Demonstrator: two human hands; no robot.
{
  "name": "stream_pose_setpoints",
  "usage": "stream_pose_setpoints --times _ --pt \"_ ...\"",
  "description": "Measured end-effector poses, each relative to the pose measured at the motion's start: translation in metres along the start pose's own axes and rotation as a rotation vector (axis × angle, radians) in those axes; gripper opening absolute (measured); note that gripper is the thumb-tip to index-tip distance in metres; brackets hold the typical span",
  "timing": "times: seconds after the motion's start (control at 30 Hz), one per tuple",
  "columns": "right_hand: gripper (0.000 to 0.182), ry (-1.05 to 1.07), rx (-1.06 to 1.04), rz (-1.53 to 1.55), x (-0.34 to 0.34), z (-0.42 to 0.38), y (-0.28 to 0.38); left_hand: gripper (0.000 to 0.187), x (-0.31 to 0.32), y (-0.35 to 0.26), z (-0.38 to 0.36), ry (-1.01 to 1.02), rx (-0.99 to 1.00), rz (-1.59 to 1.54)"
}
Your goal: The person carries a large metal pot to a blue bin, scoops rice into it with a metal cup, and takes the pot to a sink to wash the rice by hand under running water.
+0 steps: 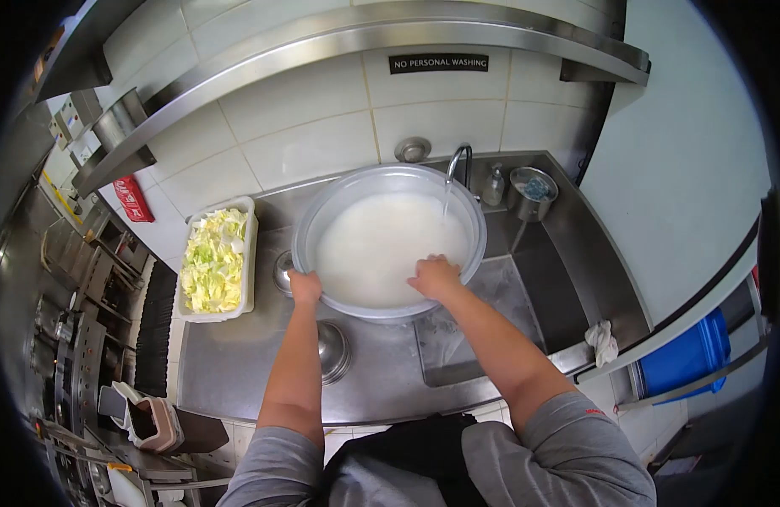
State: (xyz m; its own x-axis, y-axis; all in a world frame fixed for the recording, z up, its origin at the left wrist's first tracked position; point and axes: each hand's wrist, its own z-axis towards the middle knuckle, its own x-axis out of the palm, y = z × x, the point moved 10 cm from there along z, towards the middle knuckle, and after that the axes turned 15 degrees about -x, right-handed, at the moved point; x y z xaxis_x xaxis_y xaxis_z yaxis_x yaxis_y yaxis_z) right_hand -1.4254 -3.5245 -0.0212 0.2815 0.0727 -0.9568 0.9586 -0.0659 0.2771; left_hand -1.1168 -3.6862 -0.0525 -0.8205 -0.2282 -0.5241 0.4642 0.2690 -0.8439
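A large metal basin [308,232] full of cloudy white water [377,241] stands on the steel sink counter, partly over the sink bowl. My left hand [305,287] is closed on the basin's near-left rim. On the near-right side, my right hand [436,277] reaches over the rim, its fingers apart at the surface of the water. Whatever lies under the milky water is hidden. From the curved faucet [452,165], a thin stream runs into the basin.
A white tub [251,262] of chopped cabbage [212,262] stands left. Metal bowls [332,352] lie near the basin. A soap bottle [493,186] and metal pot [532,194] stand behind the sink [525,296]. A cloth [602,342] hangs at its right edge. Overhead runs a steel shelf [322,52].
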Motion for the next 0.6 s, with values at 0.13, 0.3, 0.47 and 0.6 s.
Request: stream_pose_setpoints --times 0.13,0.3,0.47,0.6 --pt "0.065 -0.296 0.281 -0.185 -0.041 0.016 -0.144 0.046 -0.002 0.009 -0.016 -0.031 -0.014 0.074" --pt "0.079 -0.667 0.055 0.356 -0.039 0.077 -0.233 0.039 0.000 0.011 -0.078 0.005 -0.153 0.009" --pt "0.067 -0.489 0.019 1.410 -0.015 0.072 -0.240 0.034 0.000 0.019 -0.120 -0.007 -0.176 -0.065" --pt "0.061 -0.474 0.036 1.780 0.009 0.050 -0.235 0.033 0.001 0.026 -0.154 0.134 -0.287 -0.283"
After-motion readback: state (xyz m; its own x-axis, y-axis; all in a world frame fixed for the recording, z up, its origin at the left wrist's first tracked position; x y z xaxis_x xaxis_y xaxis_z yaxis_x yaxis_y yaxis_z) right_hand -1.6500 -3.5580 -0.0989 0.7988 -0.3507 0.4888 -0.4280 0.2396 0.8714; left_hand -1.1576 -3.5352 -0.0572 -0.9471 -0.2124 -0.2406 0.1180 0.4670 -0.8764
